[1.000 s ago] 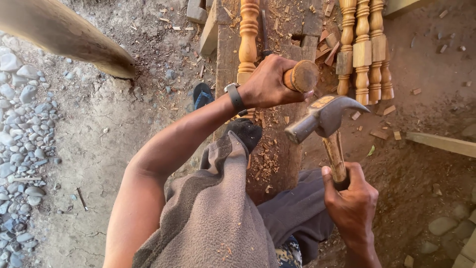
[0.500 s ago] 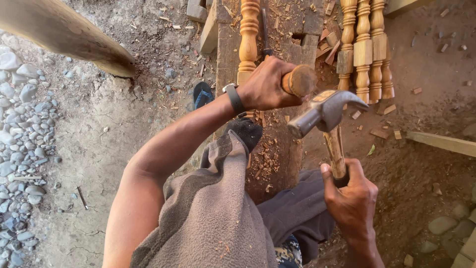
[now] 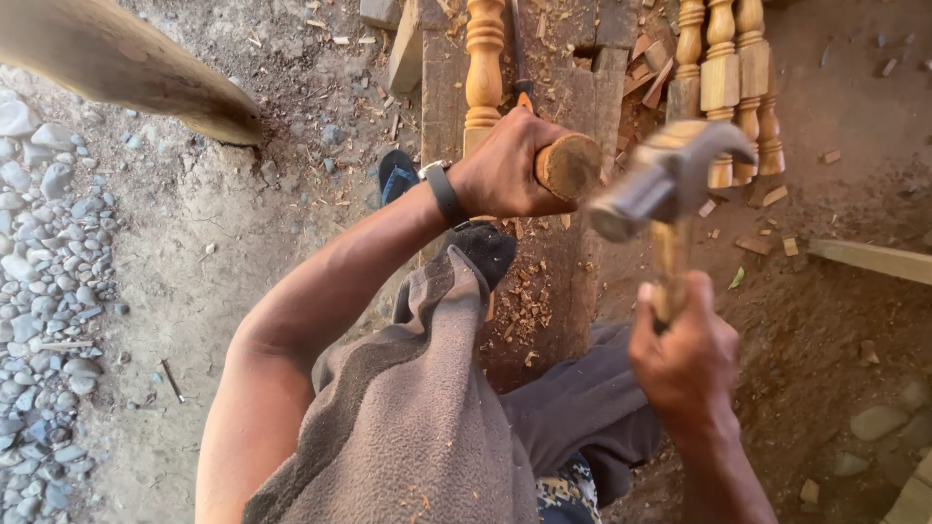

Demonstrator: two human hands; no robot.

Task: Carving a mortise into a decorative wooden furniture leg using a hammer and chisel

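Observation:
My left hand [image 3: 505, 167], with a dark watch on the wrist, is shut around a thick round wooden tool handle [image 3: 571, 165]. It holds the handle over a turned wooden baluster [image 3: 483, 58] that lies on a rough plank bench [image 3: 573, 262]. A thin dark blade [image 3: 517, 53] runs from the hand along the baluster. My right hand [image 3: 684, 354] grips the wooden shaft of a claw hammer [image 3: 670, 180]. The hammer's steel head is blurred and hangs just right of the handle's butt end, apart from it.
Several more turned balusters [image 3: 723, 78] lie at the top right among wood chips. A thick log [image 3: 126, 68] crosses the top left above grey gravel [image 3: 39, 252]. A blue sandal [image 3: 396, 175] rests beside the bench. A loose plank [image 3: 874, 257] lies on dirt at right.
My right hand and the hammer have moved up the frame, and the head is now motion-blurred beside the handle's end. The left hand has kept its grip and barely shifted.

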